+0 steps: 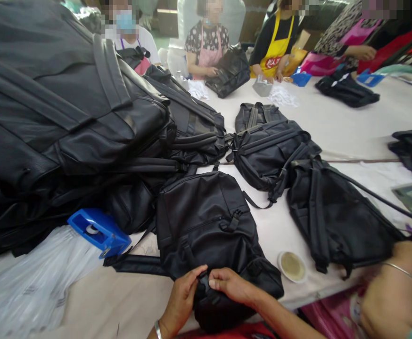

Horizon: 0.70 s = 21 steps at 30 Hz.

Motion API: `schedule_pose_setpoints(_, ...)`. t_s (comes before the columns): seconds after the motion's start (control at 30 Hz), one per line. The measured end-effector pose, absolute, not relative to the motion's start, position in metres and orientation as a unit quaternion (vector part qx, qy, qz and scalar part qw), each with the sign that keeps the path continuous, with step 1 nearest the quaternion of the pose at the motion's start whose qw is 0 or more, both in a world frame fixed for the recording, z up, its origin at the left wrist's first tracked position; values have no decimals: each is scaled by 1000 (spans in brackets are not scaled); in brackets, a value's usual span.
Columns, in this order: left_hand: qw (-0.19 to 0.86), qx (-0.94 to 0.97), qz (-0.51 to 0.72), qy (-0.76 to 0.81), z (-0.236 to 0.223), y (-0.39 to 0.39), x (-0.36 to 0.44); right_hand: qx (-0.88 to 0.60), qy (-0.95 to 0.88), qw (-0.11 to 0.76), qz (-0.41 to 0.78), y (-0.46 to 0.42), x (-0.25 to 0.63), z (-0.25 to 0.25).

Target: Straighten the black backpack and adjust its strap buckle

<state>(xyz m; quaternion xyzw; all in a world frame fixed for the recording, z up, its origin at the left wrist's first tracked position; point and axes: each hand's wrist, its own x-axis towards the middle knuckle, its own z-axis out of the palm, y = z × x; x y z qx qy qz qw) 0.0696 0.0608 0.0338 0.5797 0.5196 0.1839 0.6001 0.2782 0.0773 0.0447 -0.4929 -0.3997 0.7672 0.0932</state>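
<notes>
One pale tabletop (354,125) beneath the backpack (206,205). Left of the backpack and stretching beyond, a great heap (68,108) of black goods. Zipped side up, lying at the middle of all this: the backpack itself. Right of the backpack, and beyond to the right, more loose bags (347,212). Left of the backpack, a spread of clear plastic (39,282); well to the right, a neighbour's arm (386,301). Between plastic and backpack, a blue dispenser (103,231), untouched.

At the near end of the backpack, left hand (180,296) and right hand (232,285), facing. Fingers narrow on both, holding one small dark buckle (203,284) from opposite sides. Too dark there to tell joined halves from parted ones.

Judging by the paired pinch, probably at the step of working the buckle; fastening or undoing, impossible to say. Needed for the next move, by all appearances: a steady left pinch, a straight push or pull with the right fingers, and no twist in the webbing.
</notes>
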Motion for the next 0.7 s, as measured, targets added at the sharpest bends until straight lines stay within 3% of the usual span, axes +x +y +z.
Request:
schedule_pose_setpoints(0.4,610,602,164,489,20,69,64,-505,-474,50,720,84,275,48)
schedule_pose_setpoints(0.5,552,671,158,469,11,73,62,-506,-475,49,718,79,276,54)
schedule_pose_setpoints(0.7,419,765,151,466,2,85,61,-458,-405,132,780,64,284,67)
